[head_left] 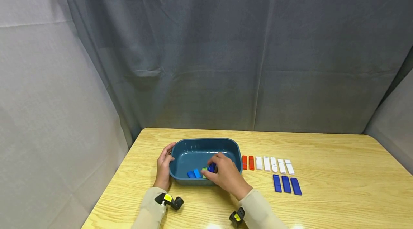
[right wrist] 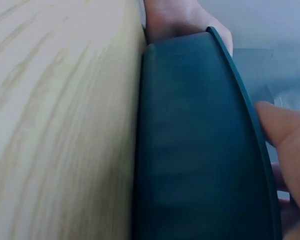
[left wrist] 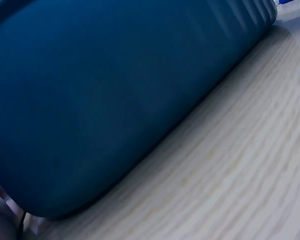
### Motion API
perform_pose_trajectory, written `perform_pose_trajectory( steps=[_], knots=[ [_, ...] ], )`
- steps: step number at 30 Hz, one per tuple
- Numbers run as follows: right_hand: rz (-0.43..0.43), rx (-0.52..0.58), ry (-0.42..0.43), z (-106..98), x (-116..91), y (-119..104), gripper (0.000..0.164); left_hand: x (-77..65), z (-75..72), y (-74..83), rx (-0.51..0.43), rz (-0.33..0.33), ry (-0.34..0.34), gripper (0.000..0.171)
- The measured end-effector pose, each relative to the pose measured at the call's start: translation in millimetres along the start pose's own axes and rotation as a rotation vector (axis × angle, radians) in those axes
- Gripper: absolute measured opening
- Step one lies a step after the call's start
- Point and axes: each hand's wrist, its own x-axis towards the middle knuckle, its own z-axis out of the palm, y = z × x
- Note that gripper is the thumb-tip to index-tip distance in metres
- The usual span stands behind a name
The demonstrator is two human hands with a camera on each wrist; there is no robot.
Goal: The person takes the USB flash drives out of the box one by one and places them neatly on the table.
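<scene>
A dark teal plastic tub (head_left: 206,142) stands on the table, its side filling much of both wrist views. At its left end my left hand (head_left: 163,166) holds the wall, thumb at the rim. My right hand (head_left: 227,175) reaches over the front right rim, and its thumb and fingers pinch a dark blue stick (head_left: 211,167), apparently a USB flash drive, inside the tub. Beside it lies a green stick (head_left: 204,173), partly hidden by the thumb. Two lighter blue sticks, one of them a bright blue stick (head_left: 197,173), lie near the front wall.
Right of the tub, two red sticks (head_left: 251,162) and several white sticks (head_left: 266,163) form a row on the wooden table (head_left: 338,186). Three dark blue sticks (head_left: 285,184) lie in front of the white ones. A grey curtain (head_left: 206,60) hangs behind the table.
</scene>
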Motion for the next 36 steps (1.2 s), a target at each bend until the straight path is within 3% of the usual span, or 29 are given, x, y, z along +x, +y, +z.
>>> perform_pose_trajectory(
  steps=[8,28,36],
  knots=[
    [0.087,0.096,0.004,-5.3,1.4,3.9,0.029,1.0,-0.6,-1.9,-0.007,0.013,0.0,0.054],
    [0.057,-0.019,0.062,-3.0,0.3,4.0,0.028,1.8,-0.5,-2.3,-0.006,0.002,-0.005,0.054],
    [0.043,-0.007,0.068,-2.3,0.7,4.4,0.028,2.2,-2.5,-3.7,-0.02,0.004,-0.009,0.054]
  ],
)
